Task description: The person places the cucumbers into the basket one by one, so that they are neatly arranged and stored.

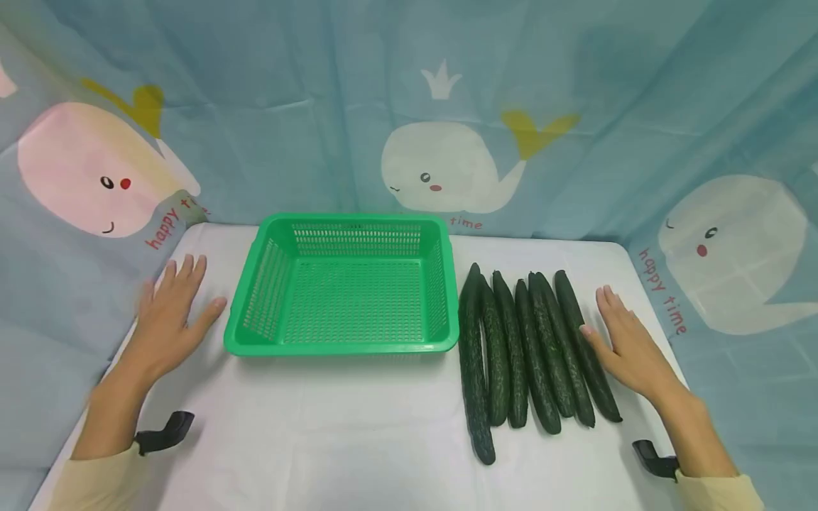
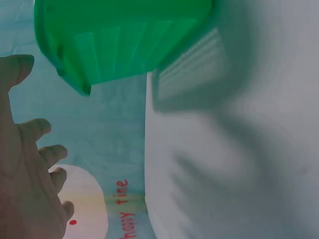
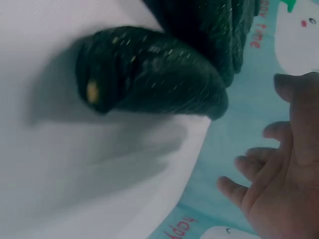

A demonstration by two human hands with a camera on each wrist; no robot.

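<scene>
A green plastic basket [image 1: 339, 348] with slotted walls and nothing in it stands at the middle back of the table. To its right several dark green cucumbers [image 1: 505, 355] lie side by side, pointing away from me. My left hand [image 1: 167, 319], fingers spread, hovers left of the basket and holds nothing; the left wrist view shows the basket's side [image 2: 124, 45] apart from the hand. Beside the rightmost cucumber [image 3: 154, 74] is my right hand [image 1: 633, 348], its fingers straight and its palm bare in the right wrist view.
A white cloth [image 1: 358, 433] covers the table. Blue curtains [image 1: 307, 142] printed with whales hang close along the back and both sides. Each wrist wears a black camera mount [image 1: 165, 433], and the sleeves are pale yellow.
</scene>
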